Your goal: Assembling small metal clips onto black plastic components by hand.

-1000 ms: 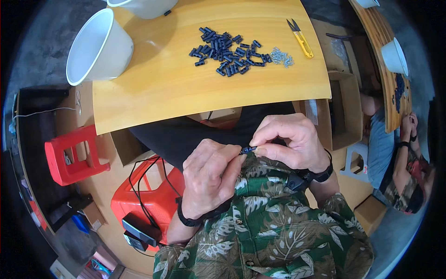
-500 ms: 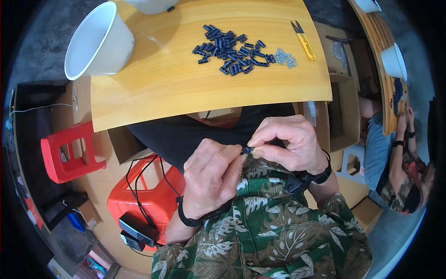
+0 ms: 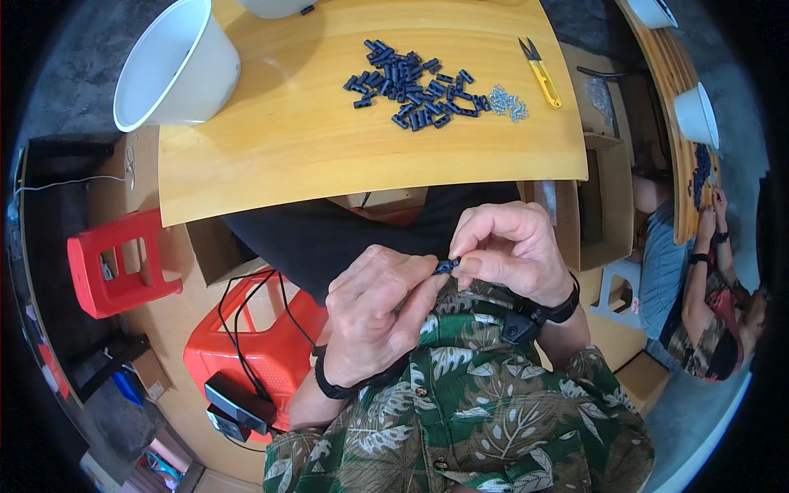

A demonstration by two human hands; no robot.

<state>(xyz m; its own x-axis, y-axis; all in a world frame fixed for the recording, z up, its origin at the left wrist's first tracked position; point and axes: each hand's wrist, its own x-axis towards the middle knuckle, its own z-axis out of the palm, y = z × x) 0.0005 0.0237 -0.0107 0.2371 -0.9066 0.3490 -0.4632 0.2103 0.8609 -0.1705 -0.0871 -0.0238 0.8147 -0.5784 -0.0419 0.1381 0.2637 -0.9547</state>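
Note:
My left hand (image 3: 374, 316) and my right hand (image 3: 511, 251) meet in front of my chest, below the table's near edge. Both pinch one small dark blue plastic piece (image 3: 445, 265) between their fingertips. A pile of several similar dark blue pieces (image 3: 411, 84) lies on the wooden table (image 3: 312, 140), far from my hands. Right of the pile sits a small heap of silvery metal bits (image 3: 505, 102), and beyond it yellow-handled snips (image 3: 542, 72).
A white bucket (image 3: 177, 70) stands on the table's left corner. Red plastic stools (image 3: 251, 349) (image 3: 115, 263) stand on the floor at left, one with black cables and a black box. Cardboard boxes (image 3: 604, 205) sit to the right. Another person (image 3: 703, 287) works at a second table (image 3: 670, 74).
My hands have stayed together on the small piece, with only slight finger shifts. The view has tilted a little, so the table sits marginally higher in the picture.

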